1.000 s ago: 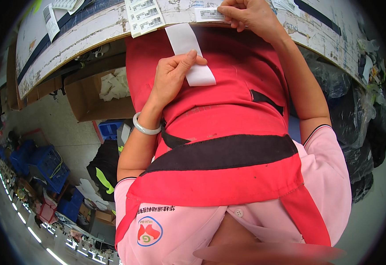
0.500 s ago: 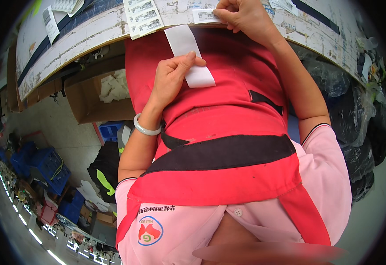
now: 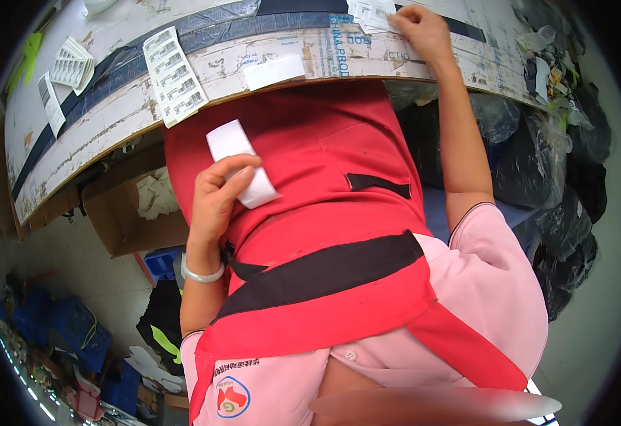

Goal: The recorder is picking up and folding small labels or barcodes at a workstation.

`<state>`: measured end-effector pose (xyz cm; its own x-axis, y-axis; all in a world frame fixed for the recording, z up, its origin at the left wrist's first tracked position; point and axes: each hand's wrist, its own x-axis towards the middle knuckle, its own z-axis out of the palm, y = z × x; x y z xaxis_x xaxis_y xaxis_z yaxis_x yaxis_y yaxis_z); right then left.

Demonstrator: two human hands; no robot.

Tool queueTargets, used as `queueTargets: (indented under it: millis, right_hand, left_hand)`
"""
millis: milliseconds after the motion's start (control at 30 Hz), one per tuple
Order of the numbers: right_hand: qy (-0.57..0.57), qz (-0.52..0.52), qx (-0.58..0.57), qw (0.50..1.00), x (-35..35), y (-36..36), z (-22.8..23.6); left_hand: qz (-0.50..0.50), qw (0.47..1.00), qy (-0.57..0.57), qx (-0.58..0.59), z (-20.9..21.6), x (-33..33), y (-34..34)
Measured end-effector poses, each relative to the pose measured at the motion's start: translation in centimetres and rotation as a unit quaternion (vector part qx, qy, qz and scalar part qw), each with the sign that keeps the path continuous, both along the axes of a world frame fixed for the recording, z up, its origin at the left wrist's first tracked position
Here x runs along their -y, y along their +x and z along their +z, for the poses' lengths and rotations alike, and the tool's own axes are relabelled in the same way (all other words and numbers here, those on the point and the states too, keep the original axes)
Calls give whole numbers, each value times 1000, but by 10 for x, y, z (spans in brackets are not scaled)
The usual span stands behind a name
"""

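Observation:
My left hand point(image 3: 219, 195) is closed round a long strip of white paper point(image 3: 231, 144), held over the red apron at my lap. Its thumb and forefinger pinch the strip near the middle. Farther away, on the right, my right hand point(image 3: 428, 34) reaches over the table, its thumb and fingers pinched at the edge of a loose pile of small white labels point(image 3: 371, 15). By the table's near edge lies a single white label point(image 3: 275, 72). Left of it a sheet of printed labels point(image 3: 174, 77) hangs slightly over the edge.
The worn white table point(image 3: 122, 135) has dark tape strips. On its left lie a fanned stack of labels point(image 3: 72, 67) and a narrow label strip point(image 3: 52, 106). A cardboard box point(image 3: 115, 231) stands below; black bags in clear plastic point(image 3: 531, 160) crowd the right.
My right hand has left the single label by the table edge and reached to the label pile farther off. My left hand still holds the paper strip. The whole view has shifted.

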<state>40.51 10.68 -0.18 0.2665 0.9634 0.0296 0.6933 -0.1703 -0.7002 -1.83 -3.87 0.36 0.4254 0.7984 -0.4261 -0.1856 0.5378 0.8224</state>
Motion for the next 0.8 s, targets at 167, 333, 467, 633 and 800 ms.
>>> queueTargets:
  millis: [167,333,467,633,800]
  right_hand:
    - [17,-29,109,993,-3,10,-18]
    - [126,3,63,990,9,-19,-6]
    - [200,158,-1,967,30,-120,38]
    - [215,388,38,895,43,-238,34]
    - [262,405,183,857,25,-286,1]
  left_hand:
    - [110,988,-70,86,-31,11,-72]
    - [289,922,-161,200,-139,20,-177]
    - [438,867,-236,-12,-223,56,-233]
    - [268,742,-113,-605,-276,84,-262]
    - [286,818,-88,-492,-255,55,-243]
